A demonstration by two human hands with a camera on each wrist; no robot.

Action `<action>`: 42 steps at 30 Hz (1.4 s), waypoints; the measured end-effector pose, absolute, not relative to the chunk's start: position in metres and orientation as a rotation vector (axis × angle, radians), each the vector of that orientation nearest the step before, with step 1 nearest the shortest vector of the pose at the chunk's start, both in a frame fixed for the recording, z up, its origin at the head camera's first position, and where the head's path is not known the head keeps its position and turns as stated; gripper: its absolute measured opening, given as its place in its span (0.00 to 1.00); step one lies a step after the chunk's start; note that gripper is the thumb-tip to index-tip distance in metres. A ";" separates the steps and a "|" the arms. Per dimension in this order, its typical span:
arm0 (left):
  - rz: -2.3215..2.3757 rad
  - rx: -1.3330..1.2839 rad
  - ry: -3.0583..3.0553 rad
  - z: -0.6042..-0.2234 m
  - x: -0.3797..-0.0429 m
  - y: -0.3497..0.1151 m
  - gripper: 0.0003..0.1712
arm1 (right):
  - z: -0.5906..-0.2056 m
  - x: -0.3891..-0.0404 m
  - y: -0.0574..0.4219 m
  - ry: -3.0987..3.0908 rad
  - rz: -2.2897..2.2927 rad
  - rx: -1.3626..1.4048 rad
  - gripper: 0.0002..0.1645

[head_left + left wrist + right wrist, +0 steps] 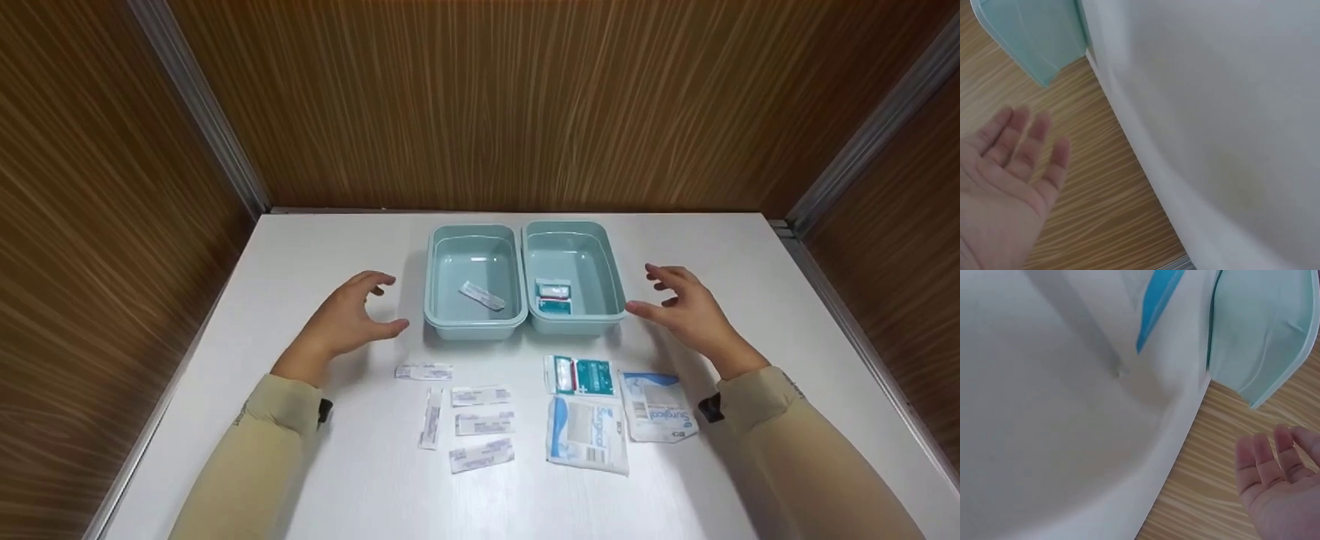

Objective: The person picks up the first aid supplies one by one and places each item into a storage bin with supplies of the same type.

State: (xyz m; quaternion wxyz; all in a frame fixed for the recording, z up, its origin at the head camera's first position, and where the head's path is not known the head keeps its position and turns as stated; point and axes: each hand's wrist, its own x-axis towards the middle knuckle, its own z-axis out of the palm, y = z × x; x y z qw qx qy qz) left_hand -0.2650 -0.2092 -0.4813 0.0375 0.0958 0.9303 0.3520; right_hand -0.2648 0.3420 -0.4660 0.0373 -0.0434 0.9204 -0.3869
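My left hand hovers to the left of the left light-teal box, fingers apart and gently bent, holding nothing. On the other side, my right hand is spread the same way, its thumb tip right at the rim of the right light-teal box. One narrow white wrapped strip lies inside the left box. Inside the right box is a teal-and-white packet. The left wrist view shows my open palm below a box corner; the right wrist view shows a similar pose beside the other box.
Several white wrapped strips lie on the white table in front of the left box. Before the right box are another teal packet and two white-and-blue packets marked Surgical. Wood-grain panels enclose the table.
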 end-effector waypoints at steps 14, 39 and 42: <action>1.219 0.325 2.662 -0.491 -0.254 -0.207 0.42 | -0.478 -0.264 0.334 2.787 -1.190 -0.191 0.52; 0.933 0.591 2.534 -0.507 -0.253 -0.200 0.37 | -0.479 -0.260 0.334 2.714 -1.238 -0.155 0.56; 0.900 0.596 2.510 -0.509 -0.251 -0.199 0.36 | -0.480 -0.259 0.335 2.713 -1.229 -0.142 0.56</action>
